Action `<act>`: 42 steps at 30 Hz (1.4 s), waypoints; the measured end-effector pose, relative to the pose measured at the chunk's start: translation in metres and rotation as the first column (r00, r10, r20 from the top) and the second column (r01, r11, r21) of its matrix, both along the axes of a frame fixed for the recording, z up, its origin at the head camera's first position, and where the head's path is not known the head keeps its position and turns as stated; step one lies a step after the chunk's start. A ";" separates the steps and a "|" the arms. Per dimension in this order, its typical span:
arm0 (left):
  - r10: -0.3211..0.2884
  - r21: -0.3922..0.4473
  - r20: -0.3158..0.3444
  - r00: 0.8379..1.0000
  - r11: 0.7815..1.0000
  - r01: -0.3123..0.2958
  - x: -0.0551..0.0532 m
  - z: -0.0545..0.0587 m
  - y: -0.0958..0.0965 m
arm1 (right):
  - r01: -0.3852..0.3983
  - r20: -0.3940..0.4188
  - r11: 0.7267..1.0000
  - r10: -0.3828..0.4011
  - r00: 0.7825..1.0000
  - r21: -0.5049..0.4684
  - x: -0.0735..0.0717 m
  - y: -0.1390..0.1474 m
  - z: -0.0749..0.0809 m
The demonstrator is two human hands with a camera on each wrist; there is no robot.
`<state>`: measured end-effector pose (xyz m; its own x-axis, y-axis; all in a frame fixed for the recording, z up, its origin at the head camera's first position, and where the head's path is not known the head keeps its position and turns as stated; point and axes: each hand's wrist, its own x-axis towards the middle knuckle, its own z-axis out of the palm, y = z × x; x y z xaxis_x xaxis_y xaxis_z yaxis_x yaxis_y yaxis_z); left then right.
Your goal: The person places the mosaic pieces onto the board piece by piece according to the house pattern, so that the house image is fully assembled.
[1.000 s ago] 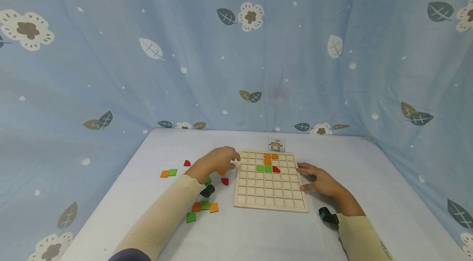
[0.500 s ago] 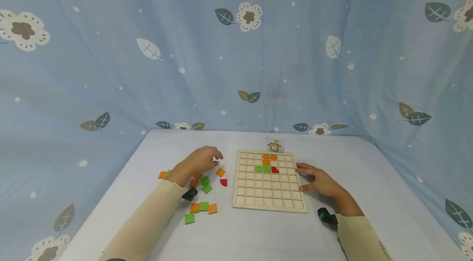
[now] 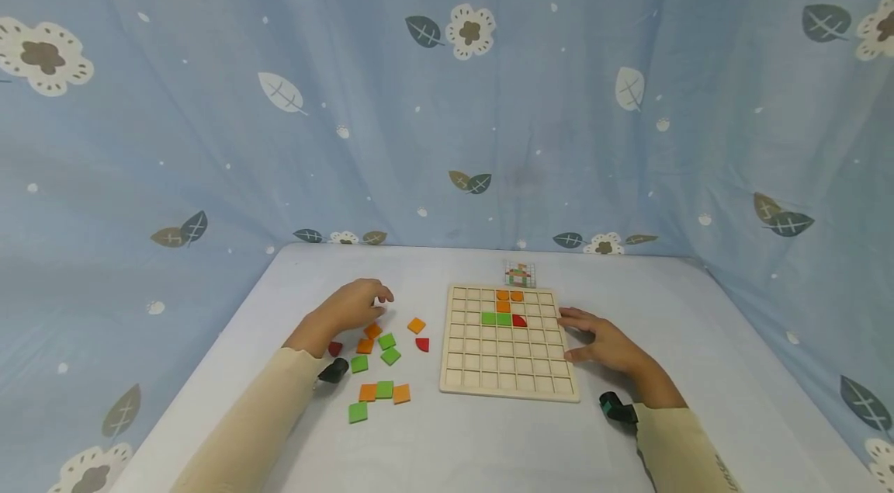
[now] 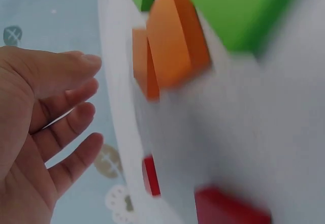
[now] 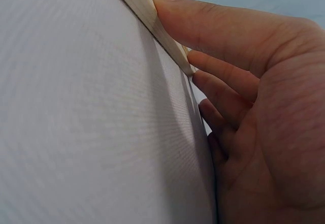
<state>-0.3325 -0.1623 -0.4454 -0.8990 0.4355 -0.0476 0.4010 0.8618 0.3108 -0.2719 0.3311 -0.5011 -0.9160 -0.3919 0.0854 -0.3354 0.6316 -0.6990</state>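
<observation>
My left hand (image 3: 352, 304) hovers over the loose tiles left of the board, fingers relaxed and nothing between them. In the left wrist view its thumb and fingers stand apart, with an orange tile (image 4: 175, 38) and a red quarter-round tile (image 4: 228, 206) on the table nearby. My right hand (image 3: 606, 341) rests against the right edge of the wooden grid board (image 3: 489, 388), its thumb and fingertips touching the rim. In the board's cells lie two orange round tiles, an orange square (image 3: 504, 307), two green squares (image 3: 497, 319) and a red quarter-round (image 3: 519, 321).
A small pattern card (image 3: 520, 274) lies behind the board. Several green and orange squares (image 3: 384, 390) are spread left of the board, along with a red quarter-round (image 3: 422, 344). A floral curtain (image 3: 447, 105) hangs behind the white table (image 3: 503, 446).
My left hand has moved left, from the board's left edge to above the loose tiles, uncovering several of them. My right hand stays at the board's right edge.
</observation>
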 end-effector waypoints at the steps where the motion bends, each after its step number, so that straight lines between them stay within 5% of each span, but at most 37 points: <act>1: 0.008 -0.001 0.003 1.000 1.000 -0.008 0.000 0.000 -0.003 | -0.003 0.000 1.000 0.003 1.000 0.001 0.000 0.000 0.000; 14: 0.058 -0.001 -0.010 0.998 0.998 -0.058 0.008 -0.007 -0.034 | -0.007 -0.004 1.000 0.007 1.000 0.012 0.000 0.000 0.003; 24: 0.152 -0.015 0.051 0.987 0.988 -0.152 0.010 -0.011 -0.045 | -0.001 -0.001 1.000 0.001 1.000 0.013 0.000 0.000 0.003; 42: 0.184 -0.012 0.075 0.980 0.983 -0.183 0.009 -0.007 -0.043 | 0.001 0.000 1.000 -0.001 1.000 -0.001 -0.002 0.000 0.001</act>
<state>-0.3231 -0.2053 -0.4522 -0.9573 0.2629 -0.1202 0.2114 0.9202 0.3294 -0.2736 0.3310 -0.5004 -0.9164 -0.3911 0.0855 -0.3346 0.6310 -0.6999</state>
